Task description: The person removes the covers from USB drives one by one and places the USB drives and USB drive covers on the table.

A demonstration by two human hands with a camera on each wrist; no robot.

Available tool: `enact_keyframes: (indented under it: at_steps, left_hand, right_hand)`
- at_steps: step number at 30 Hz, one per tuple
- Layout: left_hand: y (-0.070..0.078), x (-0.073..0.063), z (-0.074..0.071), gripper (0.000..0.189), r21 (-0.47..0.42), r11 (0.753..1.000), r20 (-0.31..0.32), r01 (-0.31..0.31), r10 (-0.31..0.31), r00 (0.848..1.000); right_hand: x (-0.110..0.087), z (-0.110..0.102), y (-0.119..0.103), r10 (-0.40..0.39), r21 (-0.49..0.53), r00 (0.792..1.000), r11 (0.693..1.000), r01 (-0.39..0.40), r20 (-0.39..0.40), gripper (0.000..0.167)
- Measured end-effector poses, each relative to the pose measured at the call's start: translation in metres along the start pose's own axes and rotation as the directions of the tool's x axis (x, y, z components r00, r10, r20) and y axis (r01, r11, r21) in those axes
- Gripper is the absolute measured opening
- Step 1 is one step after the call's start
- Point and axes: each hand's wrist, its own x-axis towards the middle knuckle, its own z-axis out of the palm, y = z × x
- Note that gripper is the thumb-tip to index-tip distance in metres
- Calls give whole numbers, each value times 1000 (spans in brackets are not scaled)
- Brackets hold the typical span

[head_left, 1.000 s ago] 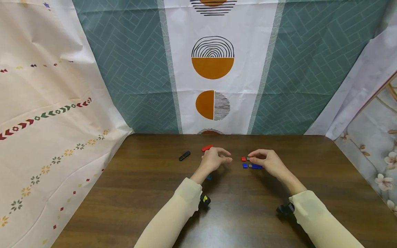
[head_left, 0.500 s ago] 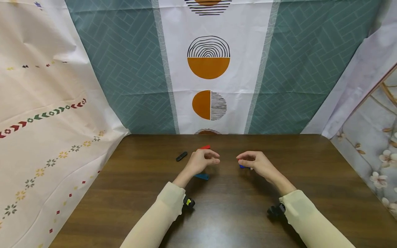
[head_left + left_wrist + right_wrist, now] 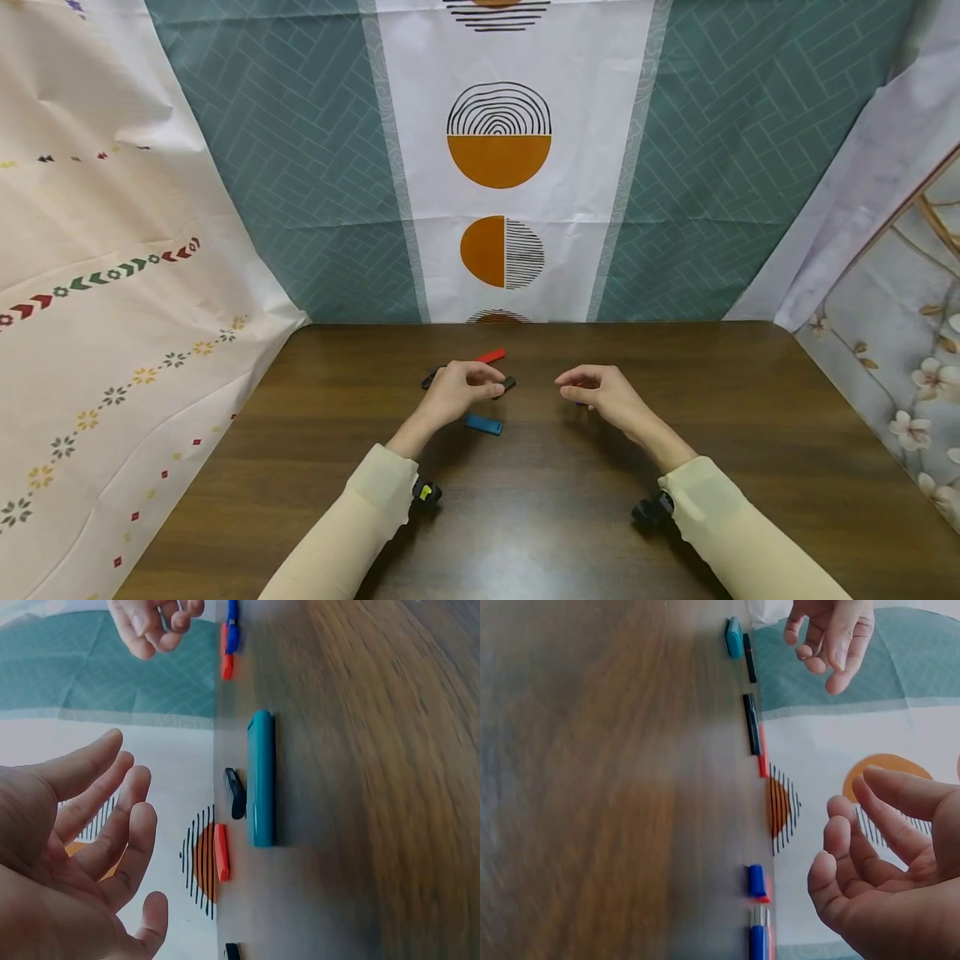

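Observation:
My left hand (image 3: 452, 392) hovers over the table with relaxed, bent fingers and nothing in it. Around it lie a teal USB flash drive (image 3: 483, 424), a red one (image 3: 491, 356), a black one (image 3: 509, 384) by its fingertips, and another black one (image 3: 428, 380) partly hidden behind it. My right hand (image 3: 606, 398) hangs likewise, loosely curled and holding nothing. It mostly hides the blue and red drives in the head view. In the right wrist view, the uncapped blue USB drive (image 3: 758, 941) lies below its separate blue cap (image 3: 756, 880), with a red cap (image 3: 765, 892) just behind.
The brown wooden table (image 3: 495, 517) ends at a patterned curtain (image 3: 337, 167) behind. A cream cloth (image 3: 135, 350) hangs at the left, a floral one (image 3: 911, 392) at the right. A wrist camera (image 3: 427, 492) sits under the left cuff, another (image 3: 651, 511) by the right cuff.
Both hands have moved left above the table. The left one has uncovered the teal drive and one black drive; the right one now covers most of the blue and red drives. The view turned slightly.

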Motion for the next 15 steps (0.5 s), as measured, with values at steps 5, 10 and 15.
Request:
enact_keyframes:
  at_steps: [5,10,15]
  left_hand:
    - [-2,-4,-3,24,9,1000,-5,0,0,1000]
    - [-6,-6,-6,24,11,1000,4,-5,5,1000]
    - [-11,-9,-10,23,21,1000,16,-3,3,1000]
  right_hand:
    - [2,6,-1,-8,19,1000,1000,9,-10,31]
    - [3,11,-1,-13,12,1000,1000,13,-3,30]
    - [4,16,-2,-4,38,1000,999,4,12,31]
